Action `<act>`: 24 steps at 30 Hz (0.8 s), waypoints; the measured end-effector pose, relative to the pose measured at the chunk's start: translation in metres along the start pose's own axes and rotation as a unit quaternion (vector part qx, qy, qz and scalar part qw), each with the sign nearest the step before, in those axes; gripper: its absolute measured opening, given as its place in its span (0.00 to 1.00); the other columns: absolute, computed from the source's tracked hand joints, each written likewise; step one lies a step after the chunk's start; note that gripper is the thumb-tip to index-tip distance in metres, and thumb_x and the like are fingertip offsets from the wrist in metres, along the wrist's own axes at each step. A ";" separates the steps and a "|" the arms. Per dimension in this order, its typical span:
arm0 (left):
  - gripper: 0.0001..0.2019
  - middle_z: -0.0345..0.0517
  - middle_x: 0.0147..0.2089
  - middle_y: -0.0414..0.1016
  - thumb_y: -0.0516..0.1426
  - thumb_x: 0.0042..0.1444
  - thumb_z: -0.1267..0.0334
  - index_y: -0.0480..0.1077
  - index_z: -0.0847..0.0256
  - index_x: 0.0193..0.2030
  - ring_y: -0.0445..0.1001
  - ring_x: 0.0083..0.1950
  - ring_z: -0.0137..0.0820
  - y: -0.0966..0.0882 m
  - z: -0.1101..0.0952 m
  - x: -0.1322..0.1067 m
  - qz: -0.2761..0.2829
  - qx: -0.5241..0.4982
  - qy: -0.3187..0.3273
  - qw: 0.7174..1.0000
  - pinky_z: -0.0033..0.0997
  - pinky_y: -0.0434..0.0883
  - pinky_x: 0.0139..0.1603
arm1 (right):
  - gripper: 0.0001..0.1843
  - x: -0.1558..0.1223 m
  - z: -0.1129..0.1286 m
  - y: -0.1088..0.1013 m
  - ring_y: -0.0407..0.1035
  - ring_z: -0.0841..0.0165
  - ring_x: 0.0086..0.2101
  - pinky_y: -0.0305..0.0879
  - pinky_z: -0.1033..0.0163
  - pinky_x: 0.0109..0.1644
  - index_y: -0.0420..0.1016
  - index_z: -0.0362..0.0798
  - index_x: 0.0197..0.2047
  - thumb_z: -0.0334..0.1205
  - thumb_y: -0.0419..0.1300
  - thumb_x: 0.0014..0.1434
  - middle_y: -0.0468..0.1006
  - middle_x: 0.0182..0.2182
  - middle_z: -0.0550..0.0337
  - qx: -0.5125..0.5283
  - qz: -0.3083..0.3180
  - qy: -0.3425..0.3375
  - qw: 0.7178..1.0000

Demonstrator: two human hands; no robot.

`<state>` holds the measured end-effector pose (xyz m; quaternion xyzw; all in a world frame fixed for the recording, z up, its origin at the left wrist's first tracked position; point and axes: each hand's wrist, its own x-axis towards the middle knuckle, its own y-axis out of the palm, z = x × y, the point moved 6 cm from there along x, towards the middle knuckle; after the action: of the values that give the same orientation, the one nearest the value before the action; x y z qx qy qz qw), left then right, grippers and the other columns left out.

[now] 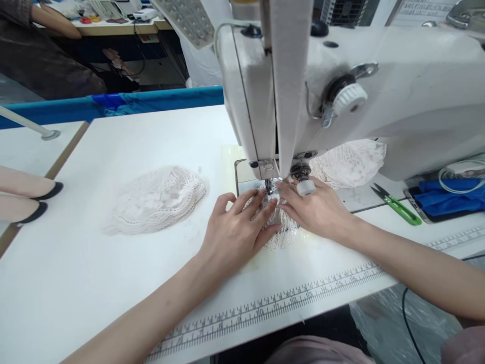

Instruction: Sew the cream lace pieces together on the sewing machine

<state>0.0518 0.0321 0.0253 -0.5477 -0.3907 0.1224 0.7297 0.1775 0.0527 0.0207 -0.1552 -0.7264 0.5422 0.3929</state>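
Note:
A white sewing machine's needle and presser foot (269, 187) come down onto a piece of cream lace (280, 235) on the machine bed. My left hand (237, 227) rests over the lace's left side, fingers spread and slightly bent, tips close to the presser foot. From the right, my right hand (316, 207) reaches under the machine head, thumb and fingers closed together on the lace beside the needle. Its fingertips are partly hidden by a white knob (305, 187). Much of the lace lies covered by both hands.
A stack of lace pieces (159, 199) lies to the left; more lace (350, 162) sits behind the machine arm. Green-handled thread snips (397, 205) and a blue cloth (452, 197) are at right. A ruler strip (261, 313) runs along the front edge. Another person's arm (56, 21) shows at upper left.

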 end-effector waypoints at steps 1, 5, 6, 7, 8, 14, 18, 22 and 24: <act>0.16 0.50 0.54 0.76 0.54 0.63 0.55 0.71 0.58 0.53 0.72 0.56 0.41 0.000 0.000 0.000 0.001 0.001 0.000 1.000 0.45 0.65 0.46 | 0.13 0.000 0.000 0.000 0.71 0.62 0.48 0.67 0.55 0.51 0.75 0.43 0.43 0.38 0.51 0.67 0.81 0.41 0.50 -0.003 -0.002 0.000 1.000; 0.17 0.52 0.54 0.76 0.53 0.63 0.54 0.70 0.60 0.55 0.72 0.56 0.41 0.002 0.001 0.000 0.006 0.001 -0.004 1.000 0.45 0.64 0.46 | 0.13 0.001 -0.001 -0.001 0.71 0.63 0.49 0.66 0.56 0.52 0.75 0.43 0.43 0.37 0.51 0.67 0.81 0.42 0.50 -0.008 -0.009 -0.007 1.000; 0.18 0.53 0.55 0.75 0.53 0.63 0.54 0.69 0.61 0.55 0.72 0.57 0.42 0.003 0.002 0.000 0.007 0.000 -0.006 1.000 0.46 0.64 0.46 | 0.13 0.001 -0.001 -0.002 0.71 0.63 0.49 0.66 0.56 0.52 0.75 0.43 0.43 0.37 0.51 0.66 0.81 0.43 0.50 -0.007 -0.012 -0.010 1.000; 0.19 0.53 0.55 0.75 0.53 0.63 0.53 0.69 0.61 0.55 0.71 0.57 0.42 0.003 0.002 0.000 0.009 0.000 -0.006 1.000 0.46 0.64 0.47 | 0.12 0.001 0.000 -0.003 0.71 0.63 0.48 0.66 0.56 0.52 0.75 0.43 0.43 0.37 0.51 0.66 0.81 0.43 0.51 -0.006 -0.015 -0.013 1.000; 0.19 0.54 0.55 0.74 0.53 0.63 0.53 0.69 0.61 0.55 0.71 0.57 0.43 0.002 0.002 0.000 0.009 0.001 -0.005 1.000 0.47 0.64 0.48 | 0.12 0.001 0.000 -0.003 0.71 0.63 0.48 0.66 0.55 0.52 0.75 0.43 0.43 0.36 0.51 0.66 0.81 0.43 0.52 -0.004 -0.017 -0.017 1.000; 0.20 0.52 0.47 0.79 0.56 0.60 0.49 0.71 0.64 0.49 0.75 0.51 0.42 -0.014 -0.005 -0.004 -0.040 -0.016 0.088 0.995 0.46 0.67 0.51 | 0.12 -0.006 0.010 -0.013 0.72 0.68 0.41 0.64 0.60 0.51 0.75 0.46 0.41 0.28 0.52 0.63 0.81 0.41 0.61 0.041 -0.057 -0.081 0.994; 0.12 0.51 0.41 0.79 0.57 0.60 0.58 0.72 0.67 0.43 0.76 0.44 0.38 -0.013 -0.010 -0.010 -0.018 -0.034 0.152 0.988 0.38 0.73 0.45 | 0.11 -0.012 0.013 -0.018 0.71 0.68 0.38 0.64 0.61 0.47 0.75 0.44 0.41 0.42 0.55 0.64 0.80 0.39 0.58 0.098 -0.060 -0.109 0.987; 0.05 0.50 0.39 0.78 0.54 0.60 0.72 0.69 0.68 0.43 0.75 0.42 0.36 -0.009 -0.006 -0.009 -0.033 -0.069 0.099 0.992 0.34 0.74 0.40 | 0.29 -0.011 0.010 -0.012 0.69 0.65 0.35 0.64 0.59 0.39 0.73 0.37 0.46 0.59 0.53 0.61 0.78 0.42 0.48 0.127 -0.031 -0.090 0.987; 0.04 0.49 0.39 0.77 0.55 0.61 0.71 0.69 0.67 0.42 0.75 0.40 0.33 -0.008 -0.002 -0.008 -0.038 -0.134 0.040 0.989 0.32 0.75 0.39 | 0.19 -0.010 0.009 -0.009 0.68 0.67 0.34 0.63 0.60 0.39 0.73 0.38 0.46 0.46 0.53 0.65 0.78 0.42 0.49 0.099 -0.037 -0.074 0.992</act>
<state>0.0458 0.0233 0.0292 -0.6296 -0.3950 0.0193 0.6688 0.1789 0.0371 0.0241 -0.0477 -0.7015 0.6065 0.3712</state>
